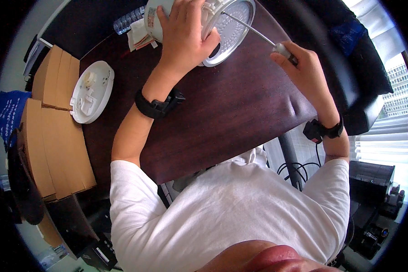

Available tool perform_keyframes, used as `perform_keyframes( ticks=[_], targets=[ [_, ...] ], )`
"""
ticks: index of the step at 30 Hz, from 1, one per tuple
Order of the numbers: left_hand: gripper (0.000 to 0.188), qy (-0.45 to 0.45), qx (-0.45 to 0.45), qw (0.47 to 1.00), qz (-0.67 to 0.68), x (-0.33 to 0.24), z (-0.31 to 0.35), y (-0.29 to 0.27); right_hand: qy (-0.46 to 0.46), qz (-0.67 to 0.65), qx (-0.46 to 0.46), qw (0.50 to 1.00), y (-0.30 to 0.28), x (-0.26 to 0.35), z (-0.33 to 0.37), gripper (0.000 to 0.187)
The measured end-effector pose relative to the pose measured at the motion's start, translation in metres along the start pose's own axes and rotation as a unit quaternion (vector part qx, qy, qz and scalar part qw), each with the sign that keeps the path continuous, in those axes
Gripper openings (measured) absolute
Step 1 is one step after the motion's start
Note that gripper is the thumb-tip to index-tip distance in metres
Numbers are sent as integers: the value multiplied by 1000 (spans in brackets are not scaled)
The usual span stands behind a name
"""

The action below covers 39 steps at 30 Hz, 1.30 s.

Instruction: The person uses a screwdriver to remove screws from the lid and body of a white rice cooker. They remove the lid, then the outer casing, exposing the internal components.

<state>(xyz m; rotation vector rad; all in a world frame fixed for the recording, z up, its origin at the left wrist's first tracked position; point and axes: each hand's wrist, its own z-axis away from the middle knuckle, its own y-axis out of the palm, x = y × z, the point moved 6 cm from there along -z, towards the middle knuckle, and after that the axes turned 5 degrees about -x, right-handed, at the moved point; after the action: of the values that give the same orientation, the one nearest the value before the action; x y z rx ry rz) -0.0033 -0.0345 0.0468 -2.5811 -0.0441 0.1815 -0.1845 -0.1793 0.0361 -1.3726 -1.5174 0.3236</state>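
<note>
A white rounded appliance [154,20], which looks like a rice cooker, lies tilted at the far side of the table. A silver metal disc with a raised pattern [235,34] faces right on it. My left hand [184,41] grips the white body, thumb bent beside the disc near a dark round opening. My right hand [299,61] is closed around the handle of a screwdriver [251,29]. Its long shaft points up and left, with the tip at the white rim next to the disc. Whether the tip sits in a screw is too small to tell.
On the dark wooden table [204,118], a white oval plastic cover [95,90] leans at the left by cardboard boxes [54,145]. Behind the appliance are a clear plastic bottle [129,20] and papers [138,36]. A black leather chair [353,90] stands right.
</note>
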Motion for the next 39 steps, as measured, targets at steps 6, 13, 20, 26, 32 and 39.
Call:
perform_keyframes(
  ticks=[6,13,20,26,32,39],
  targets=[
    [74,0,-2,1000,-19,0,2,1,-83,75,-45,993,-1,7,-2,33],
    [74,8,-1,1000,-25,1,5,2,-160,150,-52,974,-11,-4,-22,34],
    [69,59,-57,996,-22,6,9,6,-392,387,-185,814,-54,50,-51,21],
    [68,51,-49,997,-10,4,9,5,-294,361,-82,881,-62,41,-64,22],
    [68,36,-24,999,-18,6,3,2,-52,62,7,997,-25,-27,-40,32],
    [72,38,-3,999,-17,9,-1,-3,97,-258,8,961,29,-66,-42,35]
  ],
)
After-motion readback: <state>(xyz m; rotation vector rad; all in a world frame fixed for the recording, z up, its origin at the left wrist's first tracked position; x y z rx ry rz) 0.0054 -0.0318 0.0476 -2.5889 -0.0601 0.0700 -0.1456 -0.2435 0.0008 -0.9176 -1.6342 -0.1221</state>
